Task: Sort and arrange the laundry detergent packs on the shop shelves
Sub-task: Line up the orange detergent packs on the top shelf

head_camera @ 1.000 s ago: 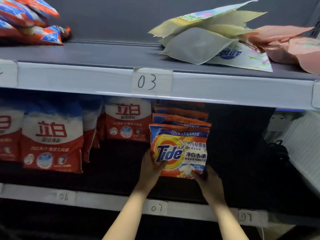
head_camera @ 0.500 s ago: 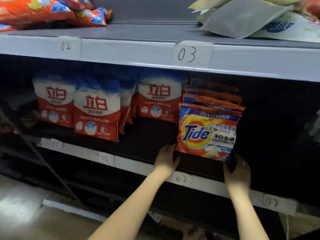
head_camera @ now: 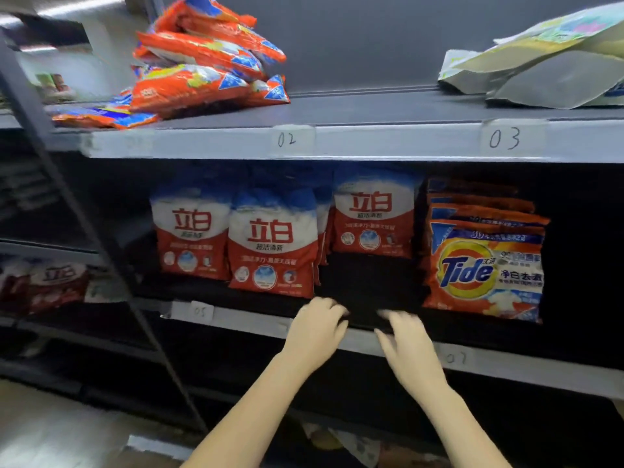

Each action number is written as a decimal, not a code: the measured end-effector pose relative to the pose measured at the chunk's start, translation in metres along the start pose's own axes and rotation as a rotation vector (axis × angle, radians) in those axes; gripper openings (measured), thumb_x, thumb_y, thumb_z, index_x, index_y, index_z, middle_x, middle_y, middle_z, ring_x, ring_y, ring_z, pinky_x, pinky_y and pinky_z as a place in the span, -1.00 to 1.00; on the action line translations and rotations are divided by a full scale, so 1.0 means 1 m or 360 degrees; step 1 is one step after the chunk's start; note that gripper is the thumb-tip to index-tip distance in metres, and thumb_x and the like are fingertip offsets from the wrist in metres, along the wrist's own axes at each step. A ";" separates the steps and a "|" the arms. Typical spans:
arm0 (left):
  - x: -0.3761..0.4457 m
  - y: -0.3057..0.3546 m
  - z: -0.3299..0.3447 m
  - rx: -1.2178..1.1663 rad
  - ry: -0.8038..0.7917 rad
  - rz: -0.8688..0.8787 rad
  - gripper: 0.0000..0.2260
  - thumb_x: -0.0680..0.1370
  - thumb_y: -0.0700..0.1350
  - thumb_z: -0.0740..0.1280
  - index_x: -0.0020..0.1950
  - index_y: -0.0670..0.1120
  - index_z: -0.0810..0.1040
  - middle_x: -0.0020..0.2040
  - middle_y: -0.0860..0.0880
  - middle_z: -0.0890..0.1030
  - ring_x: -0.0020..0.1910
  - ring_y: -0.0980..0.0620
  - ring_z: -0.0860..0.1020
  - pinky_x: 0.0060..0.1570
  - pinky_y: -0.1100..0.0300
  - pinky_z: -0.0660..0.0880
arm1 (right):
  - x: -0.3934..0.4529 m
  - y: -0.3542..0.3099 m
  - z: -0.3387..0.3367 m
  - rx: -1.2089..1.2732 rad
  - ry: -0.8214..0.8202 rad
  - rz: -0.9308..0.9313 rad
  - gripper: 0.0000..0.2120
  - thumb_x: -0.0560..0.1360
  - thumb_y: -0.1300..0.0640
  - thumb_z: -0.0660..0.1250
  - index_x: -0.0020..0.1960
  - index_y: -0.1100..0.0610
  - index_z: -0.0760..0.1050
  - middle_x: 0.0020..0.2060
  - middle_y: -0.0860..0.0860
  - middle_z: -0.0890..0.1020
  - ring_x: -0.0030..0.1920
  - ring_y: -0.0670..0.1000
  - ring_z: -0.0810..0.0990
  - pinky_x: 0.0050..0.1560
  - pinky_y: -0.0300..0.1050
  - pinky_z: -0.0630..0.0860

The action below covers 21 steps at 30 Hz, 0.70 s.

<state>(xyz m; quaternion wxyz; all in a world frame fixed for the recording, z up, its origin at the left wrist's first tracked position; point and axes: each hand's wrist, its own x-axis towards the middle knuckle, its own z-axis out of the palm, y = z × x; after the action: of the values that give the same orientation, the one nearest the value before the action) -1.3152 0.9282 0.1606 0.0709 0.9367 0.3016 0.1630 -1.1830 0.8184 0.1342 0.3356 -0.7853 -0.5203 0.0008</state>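
Two bare forearms reach up from the bottom edge, with no sleeve, watch or bracelet showing on either. The left hand [head_camera: 315, 336] and right hand [head_camera: 410, 351] wear no gloves or rings; their fingers [head_camera: 388, 317] are motion-blurred.

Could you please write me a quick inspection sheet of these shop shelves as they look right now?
Surface: middle shelf, dark, bare patch at its front edge.
Job's things: Tide packs upright in a row on the right; red-and-white packs upright to their left.
Clutter: orange packs heaped on the upper shelf; pale pouches lying flat there.
Hands: left hand and right hand at the shelf edge, holding nothing.
Cables: nothing seen.
Surroundings: numbered labels on shelf fronts.
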 end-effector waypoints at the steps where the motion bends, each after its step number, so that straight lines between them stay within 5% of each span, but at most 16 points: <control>1: -0.007 -0.012 -0.017 0.0012 0.0071 0.0028 -0.73 0.61 -0.06 0.20 0.26 -0.07 0.54 0.20 -0.01 0.55 0.21 0.01 0.45 0.21 0.13 0.38 | 0.003 -0.023 0.002 0.0000 -0.0003 -0.0115 -0.63 0.56 0.09 0.27 0.35 0.10 0.40 0.22 0.01 0.51 0.28 -0.03 0.40 0.26 -0.33 0.21; 7: -0.031 -0.070 -0.129 0.0130 0.0495 0.0107 -0.76 0.58 -0.08 0.25 0.21 -0.06 0.58 0.15 0.01 0.60 0.19 0.04 0.49 0.18 0.15 0.40 | 0.030 -0.150 -0.023 -0.0034 0.0158 -0.0639 -0.64 0.54 0.09 0.30 0.32 0.10 0.44 0.20 -0.03 0.53 0.27 -0.07 0.40 0.22 -0.41 0.14; 13: -0.024 -0.109 -0.239 0.0187 0.0831 0.0112 -0.76 0.60 -0.06 0.22 0.20 -0.05 0.58 0.16 0.01 0.60 0.19 0.02 0.47 0.15 0.14 0.39 | 0.072 -0.257 -0.069 -0.0074 0.0415 -0.0960 -0.70 0.52 0.18 0.32 0.24 0.18 0.50 0.12 0.05 0.59 0.20 0.06 0.48 0.15 -0.27 0.27; 21: -0.003 -0.168 -0.303 0.0250 0.0844 -0.0080 -0.75 0.61 -0.05 0.19 0.23 -0.05 0.55 0.21 -0.02 0.56 0.22 0.01 0.44 0.11 0.13 0.40 | 0.163 -0.322 -0.088 -0.0348 0.0434 -0.1019 -0.70 0.55 0.15 0.27 0.26 0.20 0.48 0.22 0.11 0.54 0.26 0.13 0.42 0.17 -0.06 0.34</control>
<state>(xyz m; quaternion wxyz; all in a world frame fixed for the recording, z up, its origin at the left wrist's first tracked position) -1.5142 1.0729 0.4051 -0.0795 0.8562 0.3444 0.3768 -1.3407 0.9801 0.4295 0.2990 -0.6068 -0.6873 -0.2646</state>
